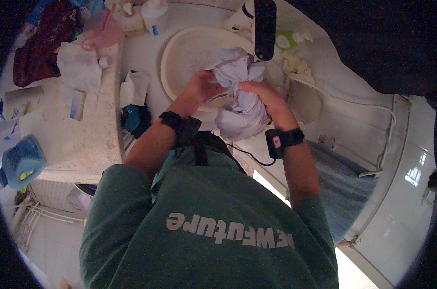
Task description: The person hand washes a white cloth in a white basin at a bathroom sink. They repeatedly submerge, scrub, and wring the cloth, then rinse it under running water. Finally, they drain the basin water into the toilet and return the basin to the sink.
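A bunched white cloth [242, 112] hangs over the near rim of a round cream basin [169, 77]. My right hand [269, 95] is closed around its narrow, gathered middle. From the other side my left hand [204, 86] grips the cloth, with its fingertips partly hidden in the folds. The lower part of the cloth bulges out below my hands, close to my body. Above the cloth's far end juts a dark faucet spout [264, 36].
On the left ledge [95, 137] lie a white cloth [79, 67], a dark red cloth [46, 47] and a blue bottle [23, 162]. A pump bottle [155, 16] stands behind the basin. At right are a white cord [348, 101] and a grey-blue towel [334, 180].
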`<state>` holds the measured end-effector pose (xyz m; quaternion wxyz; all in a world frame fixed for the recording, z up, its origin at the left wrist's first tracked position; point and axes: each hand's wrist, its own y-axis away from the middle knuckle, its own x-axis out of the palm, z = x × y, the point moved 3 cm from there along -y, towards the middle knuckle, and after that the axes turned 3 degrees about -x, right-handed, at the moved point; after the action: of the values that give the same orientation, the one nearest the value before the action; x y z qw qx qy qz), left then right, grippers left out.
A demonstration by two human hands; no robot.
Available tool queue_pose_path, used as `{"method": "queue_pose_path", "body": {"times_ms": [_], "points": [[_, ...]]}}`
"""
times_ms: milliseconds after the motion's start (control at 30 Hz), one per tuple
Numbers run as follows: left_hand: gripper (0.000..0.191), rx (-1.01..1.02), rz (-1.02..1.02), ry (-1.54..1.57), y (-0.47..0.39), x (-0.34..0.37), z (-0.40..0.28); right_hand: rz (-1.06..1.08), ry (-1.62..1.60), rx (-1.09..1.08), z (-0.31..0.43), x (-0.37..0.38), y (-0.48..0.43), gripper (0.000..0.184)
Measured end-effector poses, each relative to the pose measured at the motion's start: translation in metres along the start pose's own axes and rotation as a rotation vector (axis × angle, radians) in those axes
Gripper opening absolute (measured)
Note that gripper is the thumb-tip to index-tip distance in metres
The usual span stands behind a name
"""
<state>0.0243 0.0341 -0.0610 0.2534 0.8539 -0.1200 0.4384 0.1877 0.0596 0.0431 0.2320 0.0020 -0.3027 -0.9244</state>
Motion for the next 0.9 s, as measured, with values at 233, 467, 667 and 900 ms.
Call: {"method": "queue_pose_path", "body": {"times_ms": [233, 467, 667, 900], "points": [[0.036, 0.113, -0.067, 0.569, -0.037, -0.069, -0.004, -0.065, 0.099, 0.129, -0.014, -0.004, 0.007, 0.041], [0.036, 0.242, -0.13, 0.33, -0.033, -0.075, -0.024, -0.04, 0.243, 0.256, -0.051, -0.034, 0.001, 0.051], [0.046, 0.185, -0.388, 0.211, -0.021, -0.064, -0.03, -0.106, 0.165, 0.286, -0.055, -0.044, 0.003, 0.046], [0.041, 0.371, -0.245, -1.229, -0.022, 0.037, 0.015, -0.071, -0.105, 0.096, -0.046, -0.023, -0.006, 0.049]]}}
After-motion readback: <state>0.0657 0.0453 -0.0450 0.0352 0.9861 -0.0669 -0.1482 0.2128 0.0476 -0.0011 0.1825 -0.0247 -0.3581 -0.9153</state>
